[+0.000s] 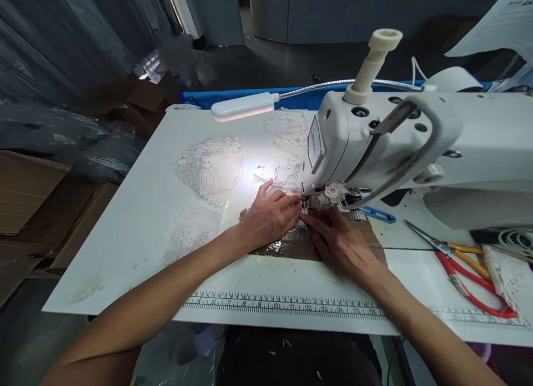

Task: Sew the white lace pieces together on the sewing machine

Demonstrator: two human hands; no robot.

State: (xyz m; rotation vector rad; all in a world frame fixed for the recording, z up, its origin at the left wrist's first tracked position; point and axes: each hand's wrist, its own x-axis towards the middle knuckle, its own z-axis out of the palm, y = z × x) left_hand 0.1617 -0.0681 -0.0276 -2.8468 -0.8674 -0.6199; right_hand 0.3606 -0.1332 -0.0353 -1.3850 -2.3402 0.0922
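A white sewing machine (333, 136) stands on the right, its needle area lit by a lamp. Close to the presser foot (305, 202) lies a small piece of white lace (300, 224), mostly covered by my fingers. My left hand (272, 216) rests flat on it from the left, fingers stretched toward the foot and thumb apart. From the right, my right hand (339, 241) has its index finger on the lace's edge, the other fingers bent beneath. Its thumb is hidden. Under both hands is a shiny brown plate (291, 250).
White lace pieces (210, 169) lie left and behind. Red-handled scissors (470, 280), orange-handled scissors (468, 255) and a blue tool (378, 214) sit right of the hands. The lamp (245, 106) overhangs the table. A printed ruler (287, 305) runs along the front; cardboard boxes (37, 208) stand left.
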